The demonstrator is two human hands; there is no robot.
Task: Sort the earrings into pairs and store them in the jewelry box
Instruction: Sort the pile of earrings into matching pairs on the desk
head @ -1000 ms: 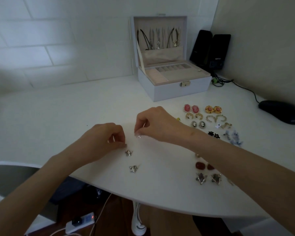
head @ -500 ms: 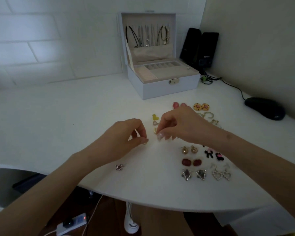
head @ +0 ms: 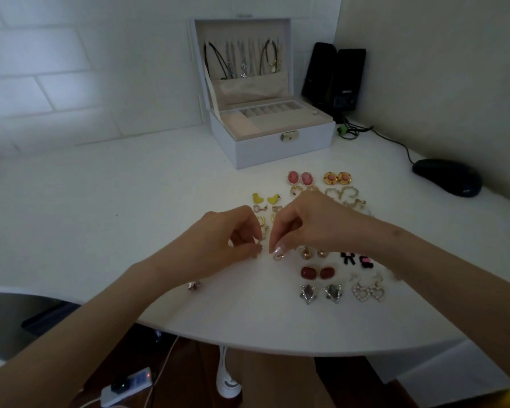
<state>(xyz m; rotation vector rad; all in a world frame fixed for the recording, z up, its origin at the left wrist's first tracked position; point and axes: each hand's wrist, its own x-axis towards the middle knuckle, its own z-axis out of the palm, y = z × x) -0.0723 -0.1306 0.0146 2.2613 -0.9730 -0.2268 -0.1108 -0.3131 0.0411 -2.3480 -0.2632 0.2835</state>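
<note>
Many earrings (head: 317, 272) are already lying in matched twos on the white table (head: 115, 201), spreading from twelve to four o'clock of the right hand (head: 315, 225) (pink ovals, red stones, pearl hearts among them). The jewelry box (head: 277, 145) is standing open at twelve o'clock, well apart, and I am making out no earrings in its tray. The left hand (head: 224, 245) is curling its fingers (head: 249, 220), pinching a small earring (head: 256, 252); the right hand is pinching a second small earring (head: 277, 256) just beside it, both low over the tabletop. One star earring (head: 194, 285) is lying alone at seven o'clock of the left hand. Pairing is looking nearly finished; storing is seemingly not yet begun.
</note>
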